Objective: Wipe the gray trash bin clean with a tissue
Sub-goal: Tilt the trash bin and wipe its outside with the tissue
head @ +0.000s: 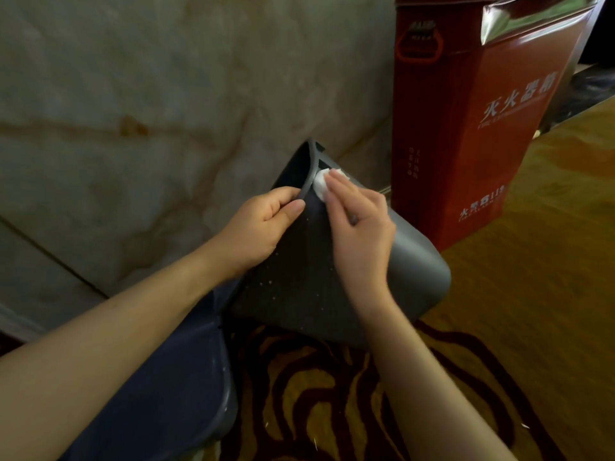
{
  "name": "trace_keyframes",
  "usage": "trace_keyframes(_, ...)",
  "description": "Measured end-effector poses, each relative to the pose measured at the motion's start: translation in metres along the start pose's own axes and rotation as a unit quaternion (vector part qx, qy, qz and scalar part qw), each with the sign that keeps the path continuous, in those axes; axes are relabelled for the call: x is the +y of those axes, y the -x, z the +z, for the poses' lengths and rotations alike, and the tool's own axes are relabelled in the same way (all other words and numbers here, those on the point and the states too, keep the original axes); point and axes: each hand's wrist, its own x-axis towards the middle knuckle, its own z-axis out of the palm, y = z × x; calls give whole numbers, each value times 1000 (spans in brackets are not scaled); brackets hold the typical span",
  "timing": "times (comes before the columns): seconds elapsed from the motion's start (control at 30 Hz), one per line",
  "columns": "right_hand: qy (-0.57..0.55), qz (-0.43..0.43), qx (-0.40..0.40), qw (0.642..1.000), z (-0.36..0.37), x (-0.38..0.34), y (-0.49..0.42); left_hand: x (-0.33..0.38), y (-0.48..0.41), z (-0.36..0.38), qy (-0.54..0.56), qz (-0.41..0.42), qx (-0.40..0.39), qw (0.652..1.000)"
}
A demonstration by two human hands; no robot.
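Observation:
The gray trash bin (416, 267) lies tilted on its side in the middle of the head view, its opening turned up and to the left, its base toward the lower right. White specks dot its dark side wall. My left hand (263, 224) pinches the bin's rim between thumb and fingers. My right hand (359, 224) presses a wadded white tissue (321, 184) against the outer wall just under the rim. Most of the tissue is hidden beneath my fingers.
A red fire extinguisher box (466, 128) stands upright just right of the bin. A marble-patterned wall (149, 111) fills the back and left. Patterned gold and dark red carpet (332, 394) lies below. My dark blue trouser leg (179, 377) sits at the lower left.

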Motion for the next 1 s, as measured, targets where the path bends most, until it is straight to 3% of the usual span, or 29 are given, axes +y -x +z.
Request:
trace_keyframes(0.2,-28,-46,43,998,18,-4,24,16,-2,6,62,-38,72,995)
trace_keyframes(0.43,-29,-56,58,996,21,-5,32,22,-3,3,115,-113,87,983)
trace_keyframes(0.63,56,-83,24,995,3,26,50,13,-10,5,97,-181,119,971)
trace_keyframes(0.8,106,59,87,989,-42,80,47,10,-20,3,99,-190,122,969)
trace_keyframes(1.0,105,251,142,952,-68,115,31,8,-32,5,99,-211,133,963)
